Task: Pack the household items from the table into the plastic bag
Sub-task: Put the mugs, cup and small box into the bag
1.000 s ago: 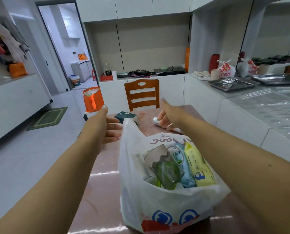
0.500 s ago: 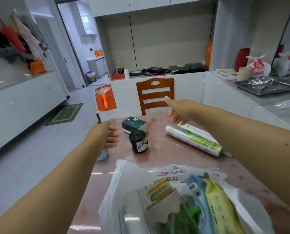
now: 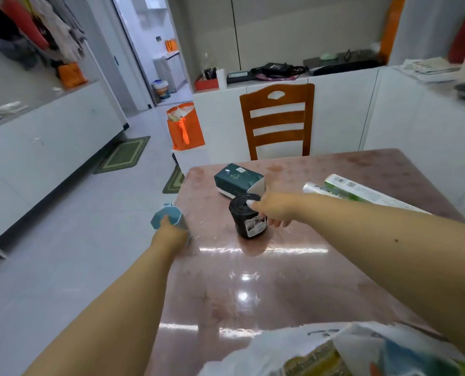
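Two bare forearms are showing, sleeveless as far as visible; the right hand (image 3: 276, 208) is wearing a long pale thumbnail.

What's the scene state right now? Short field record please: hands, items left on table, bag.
left hand: grips blue cup at the table's left edge
right hand: on black roll, fingers curled round its top
black roll: upright on table
tissue pack: on table, behind the roll
wrap box: on table, far right
bag: near edge, open, already holds items
unpacked: cup, roll, tissue pack, wrap box
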Demonstrator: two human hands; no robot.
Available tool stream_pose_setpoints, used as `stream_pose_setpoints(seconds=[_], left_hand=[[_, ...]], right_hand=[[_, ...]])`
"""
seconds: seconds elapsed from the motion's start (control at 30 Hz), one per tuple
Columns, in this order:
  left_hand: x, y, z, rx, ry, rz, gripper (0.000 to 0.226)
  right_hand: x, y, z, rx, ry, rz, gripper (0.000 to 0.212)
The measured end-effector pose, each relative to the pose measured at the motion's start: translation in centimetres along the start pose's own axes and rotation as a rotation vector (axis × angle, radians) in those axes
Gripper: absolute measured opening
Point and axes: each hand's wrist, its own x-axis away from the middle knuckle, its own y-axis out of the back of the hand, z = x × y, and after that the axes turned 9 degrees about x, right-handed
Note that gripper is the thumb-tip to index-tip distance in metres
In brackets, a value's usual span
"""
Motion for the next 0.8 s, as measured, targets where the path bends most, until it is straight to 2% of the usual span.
stream_pose_setpoints(seconds=[0.07, 0.1, 0.2, 0.3, 0.37, 0.47, 0.53, 0.63, 0.73, 0.8], left_hand=[[1.3, -0.2, -0.5, -0.041, 0.039, 0.0, 0.073], [1.0, -0.3, -0.5, -0.117, 0.013, -0.009, 0.061], [1.2, -1.1, -0.9, -0.414, -0.179, -0.107, 0.03], [2.1, -3.9, -1.5, -0.394, -0.394, -0.074, 0.018], [2.6, -6.0, -1.5, -0.358, -0.45, 0.006, 0.022], [3.0, -7.4, -1.3, -0.342, -0.466, 0.063, 0.033], [3.2, -7.7, -1.0, -0.372, -0.481, 0.079, 0.034], [3.4, -7.8, -0.2, -0.304, -0.499, 0.127, 0.033], [4.1, -7.5, 0.4, -0.256, -0.501, 0.156, 0.032], [5.1, -7.3, 0.5, -0.217, -0.496, 0.188, 0.029]], right_hand=[[-1.2, -0.6, -0.1, 0.015, -0.009, 0.001, 0.06], [-1.5, -0.8, -0.2, 0.023, -0.009, -0.005, 0.057], [-2.4, -1.2, -0.3, 0.092, 0.025, -0.07, 0.043], [-3.3, -1.5, -0.2, 0.176, 0.078, -0.22, 0.037], [-4.5, -1.7, -0.4, 0.229, 0.1, -0.271, 0.049], [-6.3, -2.7, -1.0, 0.407, 0.036, -0.175, 0.083], [-6.9, -3.1, -1.5, 0.38, 0.025, -0.185, 0.082], [-7.1, -3.2, -1.9, 0.33, 0.12, -0.31, 0.062], [-6.5, -3.2, -2.2, 0.385, 0.069, -0.351, 0.082], [-5.8, -3.1, -2.5, 0.432, -0.013, -0.277, 0.092]])
